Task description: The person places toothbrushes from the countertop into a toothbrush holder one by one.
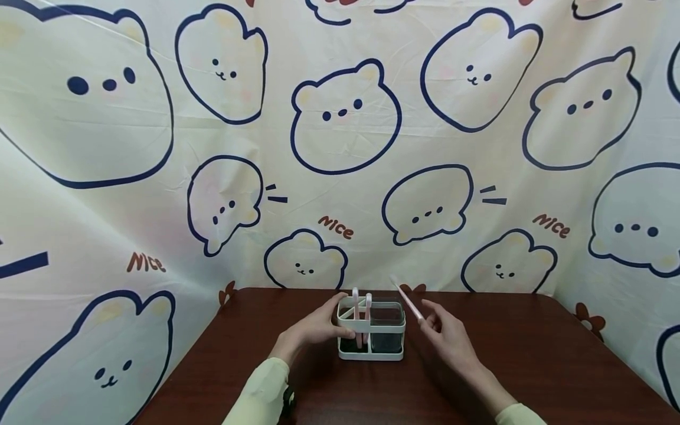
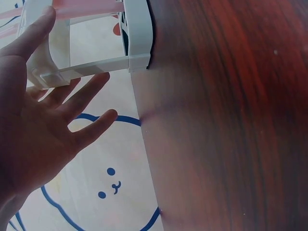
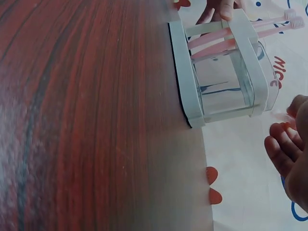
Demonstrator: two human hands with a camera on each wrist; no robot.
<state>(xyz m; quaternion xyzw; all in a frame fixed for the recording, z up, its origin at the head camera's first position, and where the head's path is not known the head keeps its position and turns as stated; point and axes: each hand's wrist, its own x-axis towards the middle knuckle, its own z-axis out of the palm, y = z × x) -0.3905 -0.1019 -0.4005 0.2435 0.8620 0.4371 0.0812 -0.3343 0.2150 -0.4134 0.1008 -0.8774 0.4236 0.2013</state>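
A white toothbrush holder point(image 1: 372, 356) stands upright on the table, with a clear cup point(image 3: 219, 91) in its right half. Two pink toothbrushes point(image 1: 355, 307) lean in its left half, bristle heads up. My left hand point(image 1: 313, 324) grips the holder's upper left side; in the left wrist view the thumb lies on the frame and other fingers spread beyond it. To the right of the holder, apart from it, my right hand point(image 1: 448, 339) pinches a slim pale pink toothbrush point(image 1: 409, 302), tilted with its far end up and left. In the right wrist view that toothbrush is mostly hidden.
The dark brown wooden table point(image 1: 531, 354) reaches back to a cloth backdrop point(image 1: 361, 236) printed with bear faces. This cloth also hangs along the left and right sides. A dark band point(image 1: 288, 400) shows at my left wrist.
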